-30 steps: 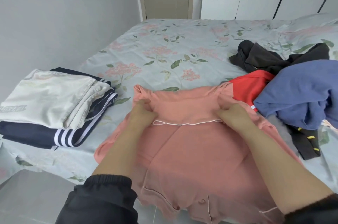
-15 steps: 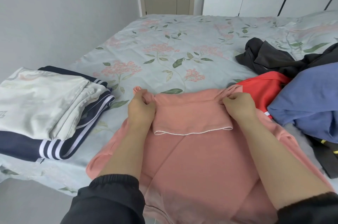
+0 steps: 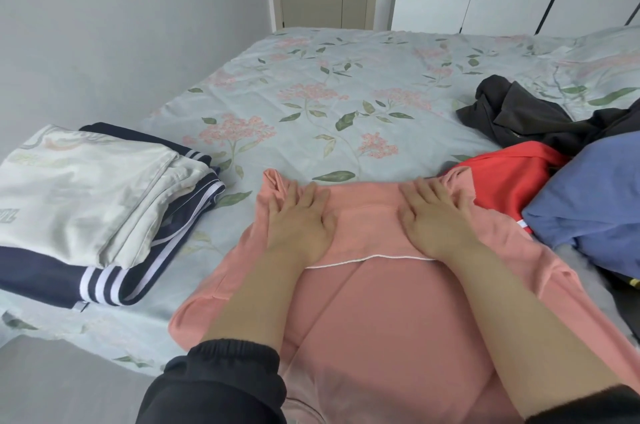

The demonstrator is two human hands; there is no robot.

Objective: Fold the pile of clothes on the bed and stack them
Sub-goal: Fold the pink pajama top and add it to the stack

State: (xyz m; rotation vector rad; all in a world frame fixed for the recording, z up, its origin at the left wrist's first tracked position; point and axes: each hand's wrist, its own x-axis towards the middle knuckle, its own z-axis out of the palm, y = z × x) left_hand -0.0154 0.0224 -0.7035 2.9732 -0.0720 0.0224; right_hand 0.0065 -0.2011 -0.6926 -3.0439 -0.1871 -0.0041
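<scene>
Bare bed (image 3: 346, 77) lies ahead; folded stack (image 3: 86, 195) blocks left, unfolded pile (image 3: 571, 181) crowds right, seemingly.

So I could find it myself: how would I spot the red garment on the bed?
On the floral-print bed, look right to the heap of loose clothes. At its left edge lies the bright red fabric garment, touching the salmon-pink top, before the black garment and left of the blue garment. It is the only red piece.

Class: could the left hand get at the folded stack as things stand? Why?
Probably yes: the left hand rests flat on the pink garment; only bedsheet lies between it and the folded stack.
</scene>
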